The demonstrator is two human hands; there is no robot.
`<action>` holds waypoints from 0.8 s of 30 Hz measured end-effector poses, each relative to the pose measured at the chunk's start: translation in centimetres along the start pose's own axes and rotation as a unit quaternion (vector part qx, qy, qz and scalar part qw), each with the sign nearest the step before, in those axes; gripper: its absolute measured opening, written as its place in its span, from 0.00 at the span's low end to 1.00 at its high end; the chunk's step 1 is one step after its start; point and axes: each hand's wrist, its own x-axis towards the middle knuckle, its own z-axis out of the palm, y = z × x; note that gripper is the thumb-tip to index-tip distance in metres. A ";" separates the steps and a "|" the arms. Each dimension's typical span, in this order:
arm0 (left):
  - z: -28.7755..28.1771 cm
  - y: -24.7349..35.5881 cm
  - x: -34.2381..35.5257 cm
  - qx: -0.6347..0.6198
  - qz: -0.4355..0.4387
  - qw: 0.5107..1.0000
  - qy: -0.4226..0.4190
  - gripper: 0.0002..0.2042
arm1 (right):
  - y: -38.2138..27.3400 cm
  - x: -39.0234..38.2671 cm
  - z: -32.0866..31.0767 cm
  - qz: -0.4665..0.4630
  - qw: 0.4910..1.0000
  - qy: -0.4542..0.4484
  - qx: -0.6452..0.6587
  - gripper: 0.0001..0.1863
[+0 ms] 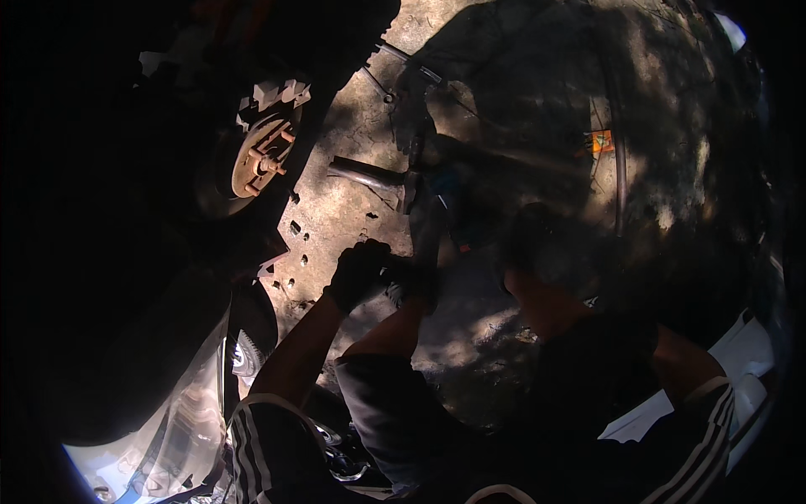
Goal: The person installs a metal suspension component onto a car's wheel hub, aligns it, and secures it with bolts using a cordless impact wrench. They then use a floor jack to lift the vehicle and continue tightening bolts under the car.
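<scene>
My left hand (359, 275) wears a dark glove, with its fingers curled in. Anything inside its grasp is hidden. Close on its right is a greyish glove-like patch (401, 291), too shaded to make out. Below that show bare skin (386, 332) and a grey cloth edge (374, 378). From a striped sleeve at the lower right, my right arm (684, 363) runs into deep shadow, where its hand cannot be told apart. Beyond my left hand, a thick metal tube-like part (365, 174) lies on the ground, joined to or touching a dark upright piece (411, 193).
At left, a raised vehicle's bare wheel hub (262, 160) shows rusty studs. Several small dark pieces (295, 228) dot the sunlit ground. Farther off lie a metal bar (410, 62), a ring-ended rod (379, 86), an orange item (600, 141) and a long thin rod (620, 181). A tyre (248, 357) stands lower left.
</scene>
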 end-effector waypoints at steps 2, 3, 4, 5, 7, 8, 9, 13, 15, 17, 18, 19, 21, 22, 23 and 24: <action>4.3 -5.7 6.1 0.091 0.070 0.989 0.099 0.30 | 4.0 5.2 0.9 -0.034 0.998 0.039 -0.047 0.29; 6.2 -8.0 8.4 0.114 0.034 0.991 0.063 0.32 | 5.8 8.2 1.7 -0.046 0.995 0.054 -0.070 0.29; 8.4 -10.0 11.8 0.144 0.051 0.984 0.088 0.32 | 7.4 10.3 1.7 -0.039 0.992 0.076 -0.095 0.29; 10.5 -11.8 13.5 0.171 0.050 0.976 0.123 0.31 | 9.1 13.9 2.4 -0.024 0.989 0.090 -0.115 0.26; 11.3 -13.3 16.5 0.148 0.083 0.967 0.192 0.30 | 12.3 19.6 3.7 -0.027 0.964 0.181 -0.194 0.20; 11.8 -13.6 17.7 0.083 0.111 0.967 0.213 0.29 | 12.6 21.9 4.4 0.015 0.969 0.190 -0.158 0.18; 12.1 -13.7 18.8 0.020 0.139 0.962 0.235 0.29 | 12.9 24.2 5.0 0.056 0.970 0.202 -0.123 0.16; 12.4 -12.5 21.2 0.069 0.151 0.951 0.259 0.17 | 16.1 29.5 10.0 0.316 0.814 0.184 0.451 0.16; 13.7 -14.6 21.9 0.107 0.159 0.946 0.262 0.16 | 19.5 31.6 11.8 0.140 0.927 0.162 0.309 0.14; 13.6 -15.2 22.3 0.099 0.187 0.940 0.269 0.18 | 22.8 32.3 12.9 -0.029 0.981 0.121 0.148 0.14; 12.5 -14.1 22.1 0.073 0.164 0.967 0.180 0.18 | 24.2 31.4 13.0 -0.101 0.988 0.098 0.064 0.14; 11.0 -13.2 20.9 0.046 0.132 0.987 0.083 0.17 | 24.0 30.9 12.9 -0.103 0.992 0.077 -0.006 0.15; 15.1 -18.0 17.9 -0.356 0.000 0.934 -0.020 0.12 | 20.6 32.0 12.3 -0.073 0.987 0.040 -0.135 0.18; 17.4 -20.2 16.7 -0.519 -0.079 0.851 -0.029 0.10 | 18.8 32.2 11.6 -0.019 0.980 0.027 -0.197 0.20; 18.5 -21.2 14.9 -0.638 -0.126 0.759 -0.029 0.08 | 17.9 32.0 11.0 0.014 0.980 0.004 -0.201 0.22; 19.6 -22.3 12.7 -0.740 -0.177 0.649 -0.013 0.07 | 17.0 32.1 11.0 0.039 0.979 -0.022 -0.201 0.25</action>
